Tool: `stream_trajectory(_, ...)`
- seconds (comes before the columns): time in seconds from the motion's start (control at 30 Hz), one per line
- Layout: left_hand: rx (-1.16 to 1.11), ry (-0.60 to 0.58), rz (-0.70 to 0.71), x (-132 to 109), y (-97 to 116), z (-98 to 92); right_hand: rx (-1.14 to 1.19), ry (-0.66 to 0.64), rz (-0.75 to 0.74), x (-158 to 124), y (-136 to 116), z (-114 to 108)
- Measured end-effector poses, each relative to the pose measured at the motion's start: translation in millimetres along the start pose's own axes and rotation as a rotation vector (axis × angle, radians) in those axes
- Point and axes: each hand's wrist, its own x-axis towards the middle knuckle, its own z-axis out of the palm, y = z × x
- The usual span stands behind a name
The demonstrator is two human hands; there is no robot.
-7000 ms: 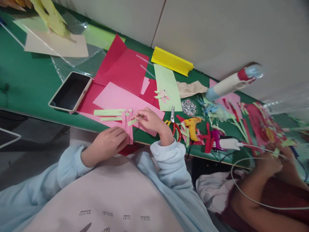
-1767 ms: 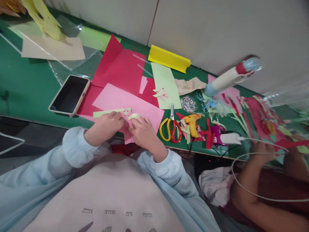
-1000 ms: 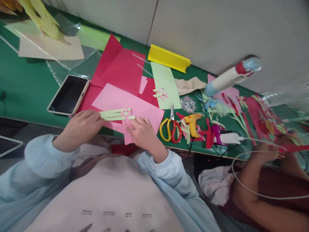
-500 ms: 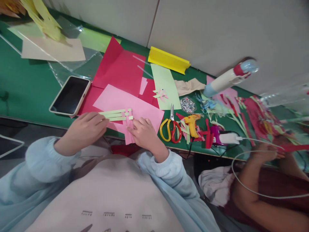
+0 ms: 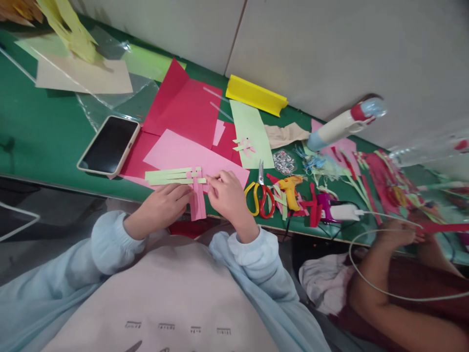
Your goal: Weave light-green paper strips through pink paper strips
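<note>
Light green paper strips (image 5: 157,175) lie side by side over a pink paper sheet (image 5: 176,146), crossed at their right ends by pink paper strips (image 5: 198,203) that hang toward the table's front edge. With thumb and finger together, my right hand (image 5: 229,198) pinches the right end of the lowest green strip, which sticks out past the others. My left hand (image 5: 161,205) is closed just below the green strips, its fingertips on the pink strips by the crossing. Its thumb is hidden. To the right of my right hand lie scissors (image 5: 261,193) with yellow and red handles.
A phone (image 5: 109,145) and red card (image 5: 183,107) lie left and behind. Rightward are a yellow glue gun (image 5: 291,190), sequins (image 5: 284,161), a bottle (image 5: 342,124) and a white cable (image 5: 351,254). A co-worker's hand (image 5: 397,233) holds red paper at far right.
My left hand has moved right, from the green strips' left ends to the pink strips. My right hand has risen slightly, and the lowest green strip now extends farther right.
</note>
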Motion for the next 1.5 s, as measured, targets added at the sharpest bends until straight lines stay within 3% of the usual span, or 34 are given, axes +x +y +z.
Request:
stream_trajectory(0.2,-0.004,0.023,-0.029,1.7,10.2,3.0,-0.077,-0.056,0.155,1.1,-13.2,8.3)
stream_trajectory(0.77,-0.01,0.017,0.039,0.2,8.1,1.8,-0.069,-0.083,0.09,5.8,-23.9,18.7)
stream_trajectory(1.0,-0.035,0.075,-0.07,3.2,0.4,-2.1,-0.023,-0.038,0.139,5.0,-14.6,14.5)
stream_trajectory(1.17,0.011,0.123,-0.138,10.4,-8.3,-2.7,-0.023,-0.086,0.201,0.6,-21.2,12.3)
stream_trajectory(1.5,-0.099,0.094,-0.235,16.8,-4.6,12.7,0.182,-0.049,0.347,-1.5,-33.4,21.1)
